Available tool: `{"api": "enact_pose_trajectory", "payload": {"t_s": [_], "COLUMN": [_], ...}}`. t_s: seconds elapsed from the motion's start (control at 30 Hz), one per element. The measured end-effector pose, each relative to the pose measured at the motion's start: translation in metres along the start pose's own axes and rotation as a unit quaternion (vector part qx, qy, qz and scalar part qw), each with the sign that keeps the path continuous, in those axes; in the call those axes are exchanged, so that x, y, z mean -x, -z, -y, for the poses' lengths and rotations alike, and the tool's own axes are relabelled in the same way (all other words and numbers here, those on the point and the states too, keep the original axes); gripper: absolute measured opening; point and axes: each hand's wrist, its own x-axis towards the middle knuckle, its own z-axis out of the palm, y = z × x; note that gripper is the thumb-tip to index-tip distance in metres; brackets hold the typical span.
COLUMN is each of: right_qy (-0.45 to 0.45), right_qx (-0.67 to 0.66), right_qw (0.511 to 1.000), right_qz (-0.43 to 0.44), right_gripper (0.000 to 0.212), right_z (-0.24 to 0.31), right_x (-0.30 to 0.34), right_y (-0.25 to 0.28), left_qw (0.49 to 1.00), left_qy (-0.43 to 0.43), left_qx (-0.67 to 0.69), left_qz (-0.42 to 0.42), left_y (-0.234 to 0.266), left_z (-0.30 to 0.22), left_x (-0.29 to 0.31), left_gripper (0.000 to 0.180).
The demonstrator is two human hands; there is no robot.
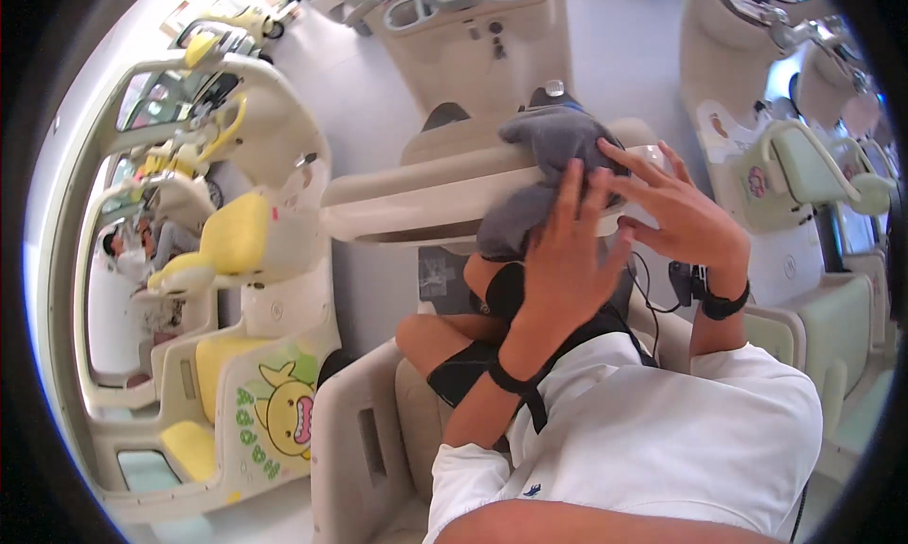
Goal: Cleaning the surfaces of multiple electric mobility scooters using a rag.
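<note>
A dark grey cloth (558, 145) is draped over the right end of a long beige padded part (416, 199) in front of me, hanging down its near side. My left hand (572, 265) lies over the lower part of the cloth, its fingers stretched out and pointing away from me. To its right, my right hand (676, 203) has its fingers spread, with the tips at the cloth's right edge. Neither hand is visibly closed round the cloth, though its folds hide some of the contact. Both wrists carry black bands.
I sit on a beige vehicle seat (364, 449); a beige front panel (473, 57) stands ahead. At left is a vehicle with a yellow seat (236, 236), at right one with a pale green seat (794, 170). A black cable (653, 293) hangs near my right wrist. Another person (132, 255) is at far left.
</note>
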Motion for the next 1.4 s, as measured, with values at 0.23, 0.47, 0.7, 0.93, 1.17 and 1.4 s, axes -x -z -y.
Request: {"api": "enact_pose_trajectory", "payload": {"t_s": [0.23, 0.47, 0.7, 0.93, 1.17, 1.4], "right_qy": [-0.019, 0.025, -0.006, 0.02, 0.048, 0.064], "right_qx": [-0.029, 0.115, 0.103, 0.046, 0.122, 0.091], "right_qw": [0.989, 0.964, 0.98, 0.977, 0.975, 0.982], "right_qz": [-0.143, -0.238, -0.168, -0.209, -0.181, -0.153], "right_gripper": [0.04, 0.041, 0.049, 0.054, 0.066, 0.065], "right_z": [0.007, 0.065, 0.083, 0.081, 0.123, 0.143], "right_x": [-0.027, -0.102, -0.146, -0.176, -0.154, -0.18], "right_y": [0.003, -0.044, -0.05, -0.082, -0.106, -0.103], "left_qw": [0.971, 0.967, 0.965, 0.978, 0.978, 0.974], "left_qy": [-0.003, 0.091, 0.111, 0.146, 0.094, 0.111], "left_qx": [-0.227, -0.224, -0.228, -0.14, -0.007, -0.043], "left_qz": [-0.078, -0.084, -0.068, -0.06, -0.185, -0.194], "left_y": [0.033, 0.079, 0.109, 0.126, 0.146, 0.172], "left_z": [0.034, 0.084, 0.129, 0.15, 0.173, 0.205], "left_x": [-0.025, -0.048, -0.072, -0.091, -0.081, -0.084], "left_gripper": [0.042, 0.035, 0.034, 0.032, 0.017, 0.017]}}
